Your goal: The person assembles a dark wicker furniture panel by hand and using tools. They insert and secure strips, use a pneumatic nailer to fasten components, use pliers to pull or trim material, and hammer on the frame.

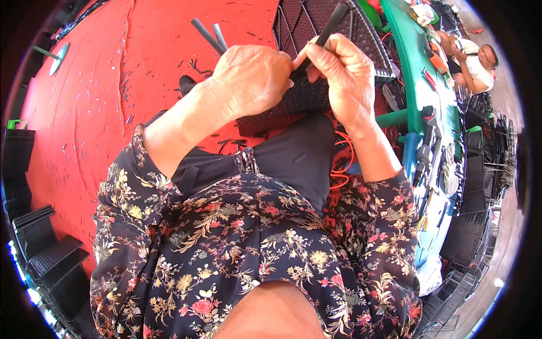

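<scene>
My left hand [251, 79] is closed in a fist, its back turned up. Two dark grey strip-like ends [208, 36] stick out beyond it on the far left side; whether they belong to one piece is hidden. Close beside it, my right hand [341, 73] pinches a flat black strip [332, 24] between thumb and fingers. That strip slants from the upper right down toward the left fist. Below and behind both hands is a black woven wicker piece [307, 97], resting by my knees, with crossing strands on its far part.
Black offcuts litter the red floor covering [96, 85]. At right stands a green table [415, 62] with tools and an orange-handled item [436, 58]. Another person [474, 62] sits beyond it. Black woven furniture [48, 254] is stacked at left. An orange hose [342, 161] lies coiled near my leg.
</scene>
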### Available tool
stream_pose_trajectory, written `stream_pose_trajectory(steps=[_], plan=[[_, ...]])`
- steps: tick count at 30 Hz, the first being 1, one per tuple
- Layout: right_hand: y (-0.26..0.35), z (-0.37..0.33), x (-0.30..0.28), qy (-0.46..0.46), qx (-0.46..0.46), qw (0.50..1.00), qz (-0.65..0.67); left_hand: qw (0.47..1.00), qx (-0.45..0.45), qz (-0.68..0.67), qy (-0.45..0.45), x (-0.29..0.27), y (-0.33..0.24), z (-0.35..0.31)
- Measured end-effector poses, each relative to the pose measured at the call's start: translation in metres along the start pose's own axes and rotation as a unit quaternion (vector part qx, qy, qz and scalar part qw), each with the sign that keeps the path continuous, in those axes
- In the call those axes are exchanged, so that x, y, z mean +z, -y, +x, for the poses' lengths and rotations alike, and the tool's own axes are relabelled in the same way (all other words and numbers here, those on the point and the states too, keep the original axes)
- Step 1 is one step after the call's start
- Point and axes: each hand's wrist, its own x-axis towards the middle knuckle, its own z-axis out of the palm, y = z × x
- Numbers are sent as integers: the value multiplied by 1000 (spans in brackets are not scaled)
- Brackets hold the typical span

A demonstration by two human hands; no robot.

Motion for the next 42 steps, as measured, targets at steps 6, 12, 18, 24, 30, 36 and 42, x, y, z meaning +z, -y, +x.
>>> stream_pose_trajectory(steps=[6, 12, 18, 24, 30, 36, 42], plan=[[-2, 0, 8, -40, 6, 992, 120, 995, -26, -12, -91, 6, -1, -5], [17, -8, 5, -46, 16, 993, 104, 987, -23, 5, -156, 13, -2, -10], [34, 11, 3, 9, 26, 1000, -11, 983, -6, 0, -183, 14, -6, -11], [17, 72, 10, 48, -31, 955, -291, 986, -26, 6, -164, 5, -12, -14], [-16, 88, 0, 145, 1, 909, -390, 983, 8, 0, -183, -3, -24, -16], [-23, 85, 0, 238, 188, 878, -370, 983, 26, -3, -180, -12, -34, -21], [-37, 86, -6, 251, 72, 894, -364, 984, 67, -26, -160, -13, -22, -19]])
